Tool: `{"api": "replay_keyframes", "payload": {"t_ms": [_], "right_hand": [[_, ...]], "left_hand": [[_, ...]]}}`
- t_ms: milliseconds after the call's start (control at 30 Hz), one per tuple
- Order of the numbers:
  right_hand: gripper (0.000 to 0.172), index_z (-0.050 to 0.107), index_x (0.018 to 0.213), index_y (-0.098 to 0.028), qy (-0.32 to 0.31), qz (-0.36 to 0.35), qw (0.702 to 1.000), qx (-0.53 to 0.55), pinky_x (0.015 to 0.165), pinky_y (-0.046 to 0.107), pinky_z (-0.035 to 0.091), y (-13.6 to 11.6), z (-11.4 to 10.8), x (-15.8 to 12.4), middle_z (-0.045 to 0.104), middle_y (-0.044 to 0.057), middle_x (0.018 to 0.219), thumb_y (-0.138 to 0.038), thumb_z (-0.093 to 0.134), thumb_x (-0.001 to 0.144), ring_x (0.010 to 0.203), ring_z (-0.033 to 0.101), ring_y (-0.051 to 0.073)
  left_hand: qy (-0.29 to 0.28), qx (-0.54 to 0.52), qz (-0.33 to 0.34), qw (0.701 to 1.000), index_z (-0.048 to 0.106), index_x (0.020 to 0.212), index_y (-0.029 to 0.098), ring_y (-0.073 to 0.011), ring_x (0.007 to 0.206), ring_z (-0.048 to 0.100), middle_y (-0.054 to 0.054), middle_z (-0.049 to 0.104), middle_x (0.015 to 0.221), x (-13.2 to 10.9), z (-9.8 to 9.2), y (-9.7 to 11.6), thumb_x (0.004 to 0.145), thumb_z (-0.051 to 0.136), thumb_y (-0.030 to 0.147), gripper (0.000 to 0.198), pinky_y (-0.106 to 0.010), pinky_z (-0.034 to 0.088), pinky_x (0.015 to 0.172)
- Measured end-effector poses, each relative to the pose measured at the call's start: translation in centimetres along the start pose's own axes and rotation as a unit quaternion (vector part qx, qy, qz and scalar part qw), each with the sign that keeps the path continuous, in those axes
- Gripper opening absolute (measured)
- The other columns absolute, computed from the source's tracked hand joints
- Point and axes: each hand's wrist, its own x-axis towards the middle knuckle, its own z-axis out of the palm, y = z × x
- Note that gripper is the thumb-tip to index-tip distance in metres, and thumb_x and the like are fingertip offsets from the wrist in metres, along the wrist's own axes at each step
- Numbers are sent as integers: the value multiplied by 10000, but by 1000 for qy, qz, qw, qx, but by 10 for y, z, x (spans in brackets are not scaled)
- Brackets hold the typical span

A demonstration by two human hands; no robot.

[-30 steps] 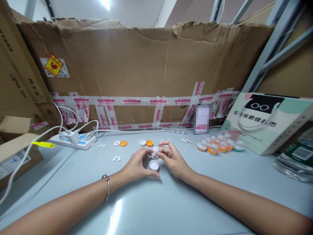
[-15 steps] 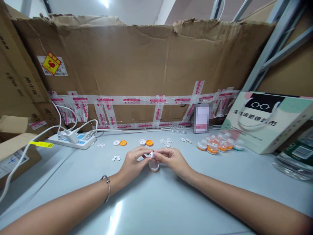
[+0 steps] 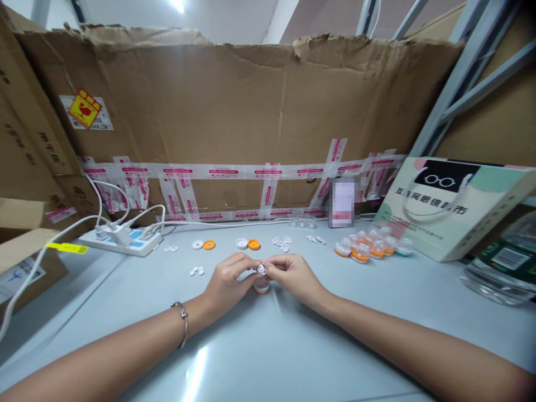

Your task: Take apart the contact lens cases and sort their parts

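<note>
My left hand and my right hand meet at the middle of the table, fingertips closed on a small white plastic part between them. The part looks round with openings in it; its finer detail is too small to read. Just below it, a clear round case with an orange base stands on the table, its top partly covered by my fingers. Beyond my hands lie several small white frame-like pieces, plus a white ring-shaped cap beside an orange one.
Several clear cases with orange or teal bases are grouped at right, near a paper bag and a large bottle. A phone leans on the cardboard. Small white discs and a power strip are at left.
The white part has turned between my fingertips and now shows a rounder face toward me. Both hands stay close together over the case; the view has shifted slightly.
</note>
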Motion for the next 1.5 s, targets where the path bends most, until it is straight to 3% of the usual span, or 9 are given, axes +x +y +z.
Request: {"api": "replay_keyframes", "payload": {"t_ms": [333, 500, 667, 800, 867, 1033, 1200, 1400, 1500], "right_hand": [[166, 624, 643, -151, -9, 162, 978, 134, 589, 256, 533, -5, 1, 6, 668, 3, 538, -310, 665, 622, 518, 645, 133], [168, 623, 645, -155, -2, 87, 991, 106, 597, 229, 520, -6, -2, 8, 664, -14, 547, -307, 689, 613, 522, 628, 109], [156, 581, 630, -162, -31, 125, 990, 62, 599, 266, 521, -5, -5, 8, 653, 1, 557, -306, 620, 678, 537, 631, 131], [138, 628, 737, -171, 0, -90, 987, -131, 680, 290, 500, 0, -15, 8, 668, 21, 682, -294, 565, 740, 671, 635, 159], [182, 645, 789, -169, 31, -127, 972, -193, 676, 286, 491, 6, -25, 14, 678, 34, 721, -302, 522, 773, 691, 633, 166], [209, 682, 796, -151, 146, -89, 950, -261, 752, 320, 460, 21, -60, 43, 691, 84, 849, -295, 538, 748, 791, 620, 202], [132, 686, 693, -158, 164, -64, 944, -278, 707, 330, 447, 34, -79, 57, 680, 70, 744, -241, 584, 676, 715, 607, 205], [291, 669, 832, -126, 168, -68, 946, -267, 646, 324, 439, 28, -66, 50, 636, 48, 678, -361, 616, 670, 652, 565, 185], [322, 659, 868, -142, 90, -72, 972, -203, 653, 291, 465, 17, -43, 36, 666, 53, 770, -417, 579, 721, 698, 595, 164]], "left_hand": [[28, -30, -40, 998, 620, 846, 175, -157, 741, 592, -38, 640, 783, 2, 0, 5, 765, 608, 181, 82, -274, 482, 687], [37, -34, -28, 998, 619, 885, 187, -165, 784, 592, -43, 649, 835, 2, -1, 5, 776, 590, 167, 114, -284, 486, 711], [28, -22, 2, 999, 619, 904, 179, -174, 847, 601, -62, 656, 887, 1, -1, 3, 791, 572, 146, 127, -303, 487, 765], [56, -19, -20, 998, 629, 881, 180, -173, 791, 605, -48, 658, 827, 1, -1, 2, 774, 616, 206, 111, -303, 495, 732], [65, -31, -39, 997, 639, 883, 178, -171, 796, 606, -46, 664, 840, 1, -1, 2, 777, 617, 225, 119, -299, 496, 743], [54, -73, -138, 986, 648, 963, 189, -167, 859, 617, -49, 672, 964, 2, -1, 0, 838, 530, 265, 187, -256, 513, 720], [41, -98, -180, 978, 619, 1059, 212, -175, 914, 613, -48, 655, 1044, 2, 0, -4, 852, 499, 284, 249, -257, 501, 731], [55, -148, -202, 967, 562, 998, 163, -148, 774, 631, -23, 668, 805, 2, 0, -5, 826, 523, 243, 194, -270, 490, 734], [50, -158, -201, 965, 605, 827, 159, -153, 777, 627, -26, 669, 810, 3, 0, -7, 801, 558, 244, 100, -263, 490, 728]]}}
